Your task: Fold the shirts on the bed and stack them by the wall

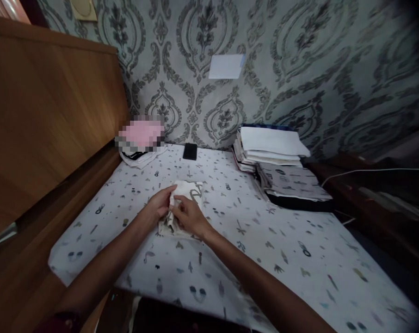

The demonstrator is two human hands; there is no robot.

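A small off-white cloth (186, 188) with a dark printed pattern lies bunched on the patterned sheet, partly folded. My left hand (160, 203) grips its left edge, thumb on top and fingers beneath. My right hand (188, 213) pinches the same cloth just to the right, with its fingers curled over the fabric. Both hands nearly meet at the cloth's near left part. The cloth's lower portion is crumpled under and between the hands, and the right hand hides some of it.
A white printed sheet (251, 268) covers the surface. Folded cloths (272, 141) are stacked at the back right, with grey printed fabric (289, 180) beside them. Pink fabric (142, 133), blurred, tops a pile at the back left. A black flat object (190, 151) lies near the wall; a wooden cabinet (53, 101) stands left.
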